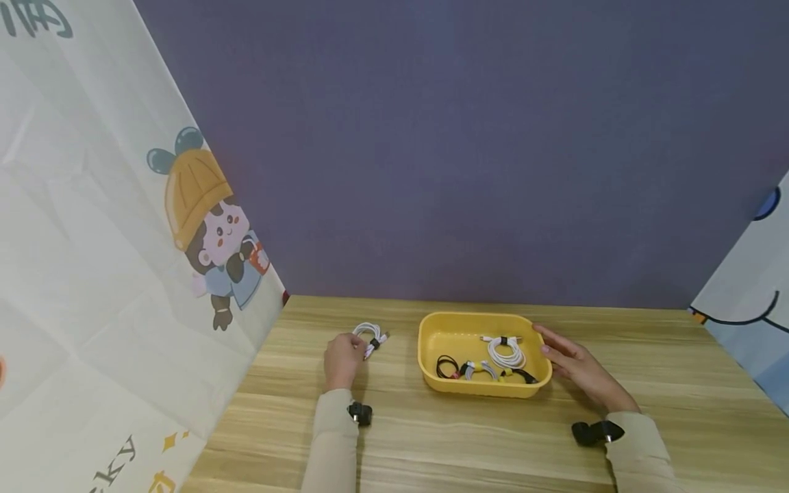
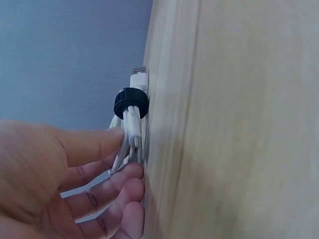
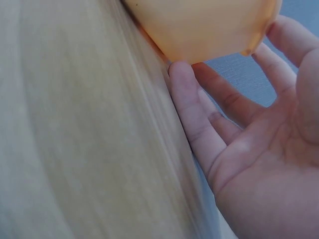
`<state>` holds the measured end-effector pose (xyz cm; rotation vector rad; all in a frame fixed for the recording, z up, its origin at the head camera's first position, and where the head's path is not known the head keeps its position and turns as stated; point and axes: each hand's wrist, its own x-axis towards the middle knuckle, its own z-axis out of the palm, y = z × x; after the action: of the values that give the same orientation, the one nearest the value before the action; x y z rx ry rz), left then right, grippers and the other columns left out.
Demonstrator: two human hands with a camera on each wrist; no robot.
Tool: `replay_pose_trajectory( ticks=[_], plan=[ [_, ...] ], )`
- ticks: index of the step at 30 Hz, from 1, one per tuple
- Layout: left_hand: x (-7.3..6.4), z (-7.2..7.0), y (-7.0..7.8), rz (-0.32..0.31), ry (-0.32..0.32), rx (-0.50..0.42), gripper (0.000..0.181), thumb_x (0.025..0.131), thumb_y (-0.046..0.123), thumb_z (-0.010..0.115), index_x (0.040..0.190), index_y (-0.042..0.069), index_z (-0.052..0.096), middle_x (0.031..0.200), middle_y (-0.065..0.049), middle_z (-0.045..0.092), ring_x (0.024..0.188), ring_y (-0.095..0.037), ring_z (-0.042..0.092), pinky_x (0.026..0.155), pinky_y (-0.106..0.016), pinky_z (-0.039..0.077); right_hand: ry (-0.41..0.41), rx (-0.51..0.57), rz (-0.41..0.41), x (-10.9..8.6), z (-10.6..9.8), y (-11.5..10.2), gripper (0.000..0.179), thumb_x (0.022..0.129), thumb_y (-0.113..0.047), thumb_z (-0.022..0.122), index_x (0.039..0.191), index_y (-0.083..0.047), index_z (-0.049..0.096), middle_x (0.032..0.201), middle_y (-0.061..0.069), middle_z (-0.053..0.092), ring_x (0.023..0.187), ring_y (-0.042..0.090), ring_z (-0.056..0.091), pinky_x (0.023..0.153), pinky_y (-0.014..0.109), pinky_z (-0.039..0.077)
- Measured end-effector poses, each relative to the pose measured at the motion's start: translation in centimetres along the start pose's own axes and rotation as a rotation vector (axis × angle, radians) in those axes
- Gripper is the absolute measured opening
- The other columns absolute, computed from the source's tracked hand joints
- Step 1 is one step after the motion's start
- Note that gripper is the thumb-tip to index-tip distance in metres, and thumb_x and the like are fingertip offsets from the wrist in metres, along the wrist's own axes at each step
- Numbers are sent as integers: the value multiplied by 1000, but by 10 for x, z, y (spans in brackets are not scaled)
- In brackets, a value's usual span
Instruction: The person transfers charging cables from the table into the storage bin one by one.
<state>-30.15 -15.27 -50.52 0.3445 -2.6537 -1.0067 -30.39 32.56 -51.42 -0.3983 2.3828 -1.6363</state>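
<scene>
At the left of the table, my left hand (image 1: pixel 344 361) pinches a coiled white USB cable (image 1: pixel 369 331) bound with a black strap. Up close in the left wrist view, the thumb lies on one side of the cable (image 2: pixel 132 119) and the fingers curl at the other, against the tabletop. A yellow plastic basket (image 1: pixel 483 388) stands to the right. My right hand (image 1: pixel 582 370) touches its right end with fingers extended. In the right wrist view, fingertips meet the basket's wall (image 3: pixel 209 30).
Inside the basket lie a white cable coil (image 1: pixel 507 353), a black cable (image 1: pixel 445 366), a grey cable (image 1: pixel 481 370) and a black cable with a yellow strap (image 1: pixel 520 374). Behind the wooden table (image 1: pixel 444 438) rises a dark blue-grey panel (image 1: pixel 456 171). A printed white sheet (image 1: pixel 92 239) borders the left side.
</scene>
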Motion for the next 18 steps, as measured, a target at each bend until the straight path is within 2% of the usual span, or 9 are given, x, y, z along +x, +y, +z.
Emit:
replay_pose_trajectory(
  ticks=[2, 4, 9, 11, 13, 18],
  plan=[
    [1, 0, -1, -3, 20, -6, 6, 87, 12, 75, 87, 8, 80, 83, -9, 76, 70, -25, 66, 60, -38, 50, 1, -2, -4, 0, 0, -1, 60, 110, -35, 48, 164, -22, 26, 170, 22, 15, 116, -22, 49, 95, 34, 59],
    [1, 1, -2, -17, 33, -28, 8, 85, 9, 77, 92, 6, 77, 81, -10, 75, 69, -26, 66, 60, -39, 50, 0, -5, -5, 0, 0, -1, 60, 110, -34, 48, 164, -22, 26, 170, 22, 15, 116, -22, 48, 95, 34, 59],
    [3, 3, -5, -86, 45, -89, 40, 82, 8, 79, 119, 3, 64, 88, -14, 74, 74, -28, 67, 65, -41, 52, 1, -5, -1, -1, 1, -1, 60, 110, -35, 48, 164, -22, 26, 170, 23, 15, 116, -22, 48, 95, 35, 59],
    [4, 3, -6, -99, 41, -99, 46, 82, 9, 79, 125, 1, 63, 92, -15, 76, 77, -28, 69, 68, -42, 53, 1, -4, 0, -1, 1, -1, 60, 110, -35, 48, 164, -22, 26, 170, 22, 15, 116, -22, 48, 95, 36, 59],
    [5, 3, -7, -95, 36, -98, 44, 83, 9, 78, 124, 0, 66, 93, -15, 76, 79, -29, 70, 69, -43, 54, 2, -2, 2, -1, 1, -1, 60, 110, -35, 48, 164, -22, 26, 170, 22, 15, 116, -22, 48, 95, 36, 59],
    [6, 3, -7, -99, 29, -89, 28, 84, 12, 74, 110, 3, 76, 93, -13, 78, 79, -29, 70, 66, -41, 53, 11, -6, 23, 0, 1, -2, 60, 109, -37, 48, 164, -23, 26, 170, 22, 17, 113, -23, 48, 95, 39, 59]
  ],
)
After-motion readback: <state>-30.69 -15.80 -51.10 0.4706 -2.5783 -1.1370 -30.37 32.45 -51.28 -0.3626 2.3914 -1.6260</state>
